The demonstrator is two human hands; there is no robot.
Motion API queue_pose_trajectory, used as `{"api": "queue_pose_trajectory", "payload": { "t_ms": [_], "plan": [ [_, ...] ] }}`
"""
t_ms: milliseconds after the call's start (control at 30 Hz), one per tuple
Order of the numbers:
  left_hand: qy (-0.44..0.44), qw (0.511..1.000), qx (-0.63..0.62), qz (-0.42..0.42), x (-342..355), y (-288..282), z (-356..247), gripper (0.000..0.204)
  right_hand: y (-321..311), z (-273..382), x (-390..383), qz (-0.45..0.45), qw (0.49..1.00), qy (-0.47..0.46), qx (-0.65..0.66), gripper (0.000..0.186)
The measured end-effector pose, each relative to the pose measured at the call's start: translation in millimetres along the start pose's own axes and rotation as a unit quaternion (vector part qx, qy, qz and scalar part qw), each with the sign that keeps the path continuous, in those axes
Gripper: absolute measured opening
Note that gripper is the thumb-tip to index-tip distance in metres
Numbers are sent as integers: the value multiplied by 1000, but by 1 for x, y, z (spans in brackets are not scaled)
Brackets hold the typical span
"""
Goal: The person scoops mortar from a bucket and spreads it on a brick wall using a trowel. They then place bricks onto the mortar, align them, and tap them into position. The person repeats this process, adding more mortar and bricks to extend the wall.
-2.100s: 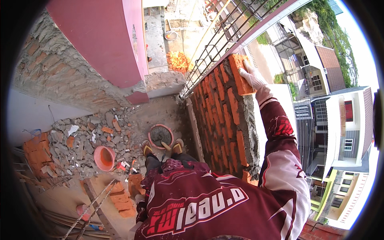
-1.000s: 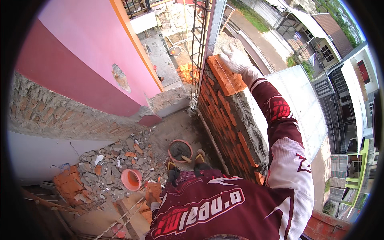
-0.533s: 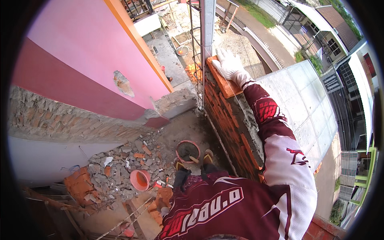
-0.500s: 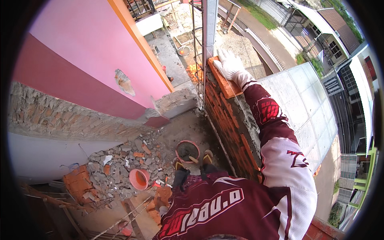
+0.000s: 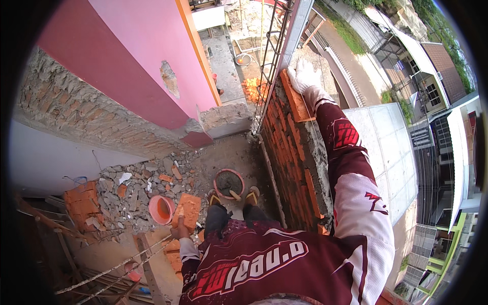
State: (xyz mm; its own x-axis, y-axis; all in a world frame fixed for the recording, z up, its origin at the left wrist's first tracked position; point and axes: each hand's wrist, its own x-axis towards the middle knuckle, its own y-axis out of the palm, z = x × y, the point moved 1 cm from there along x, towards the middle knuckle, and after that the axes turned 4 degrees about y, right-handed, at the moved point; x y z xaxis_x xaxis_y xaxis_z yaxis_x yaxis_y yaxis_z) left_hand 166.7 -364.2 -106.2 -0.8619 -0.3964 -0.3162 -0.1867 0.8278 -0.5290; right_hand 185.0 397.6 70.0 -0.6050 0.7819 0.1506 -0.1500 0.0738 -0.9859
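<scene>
A white-gloved right hand (image 5: 306, 77), mine, lies with fingers stretched out against the outer edge of an orange brick (image 5: 296, 96). That brick sits lengthwise on top of the brick wall (image 5: 292, 152), close to the metal post. Low on the left, my left hand (image 5: 180, 230) is closed around the near end of another orange brick (image 5: 188, 209), which it holds up beside my leg. More bricks (image 5: 174, 256) lie partly hidden under my left forearm. Between my feet and the wall stands a round tub of grey mortar (image 5: 229, 183), with a wooden handle sticking out.
Rubble (image 5: 147, 185) covers the floor at left, next to an orange bucket (image 5: 161, 209) and a brick stack (image 5: 83, 206). Steel rebar (image 5: 272, 56) rises by the post (image 5: 296, 30). A string runs along the wall top. A pale roof (image 5: 384, 147) lies beyond it.
My left hand has come up from the lower left with a brick in it. My right hand has shifted from the brick's top toward its outer edge. The view has tilted.
</scene>
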Motion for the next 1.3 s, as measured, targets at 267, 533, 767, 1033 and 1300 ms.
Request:
{"api": "queue_pose_trajectory", "payload": {
  "t_ms": [267, 533, 767, 1033, 1300],
  "plan": [
    [-15, 999, -33, 17, -22, 12, -16, 56, -12, 20, 44, -17, 997, 71, 40, 51],
    [5, 989, -96, 110, -59, 27, -64, 49, -31, 24, 40, -52, 993, 89, 53, 52],
    [-4, 917, -240, 319, -69, 45, -114, 38, -195, 52, -86, -316, 834, -106, 440, 42],
    [-76, 666, -367, 645, -135, 83, -279, 54, -138, 107, -334, 82, 707, 97, 696, 57],
    [-184, 486, -321, 792, -264, 98, -367, 64, -181, 120, -340, -37, 365, 51, 929, 84]
  ]
}}
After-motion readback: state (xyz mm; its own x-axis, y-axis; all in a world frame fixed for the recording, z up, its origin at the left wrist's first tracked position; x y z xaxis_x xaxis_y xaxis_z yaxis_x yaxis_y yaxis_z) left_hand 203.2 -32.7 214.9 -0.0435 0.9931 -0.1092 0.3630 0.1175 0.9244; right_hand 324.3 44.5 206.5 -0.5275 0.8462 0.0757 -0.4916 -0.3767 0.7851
